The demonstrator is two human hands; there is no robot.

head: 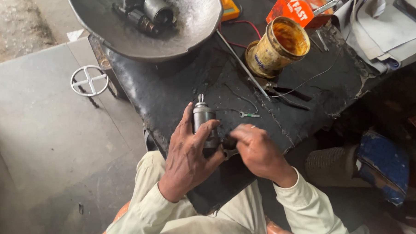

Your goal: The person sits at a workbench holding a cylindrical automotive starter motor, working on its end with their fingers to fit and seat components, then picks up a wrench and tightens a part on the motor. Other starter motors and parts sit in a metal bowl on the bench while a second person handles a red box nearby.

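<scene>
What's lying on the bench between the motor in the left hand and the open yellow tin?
In the head view, between the small grey motor and the yellow tin lie a small spanner, a thin looped wire and a long metal rod.

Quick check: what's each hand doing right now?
Left hand: closed around a small grey cylindrical motor, held upright on the black worktop.
Right hand: blurred, fingers curled at the motor's base; grip cannot be told.

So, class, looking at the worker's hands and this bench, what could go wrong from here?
1. The small motor is steadied only by the left hand near the bench edge; it may slip off.
2. The open grease tin leans on its lid and could tip.
3. The loose wire might snag the right hand.
</scene>
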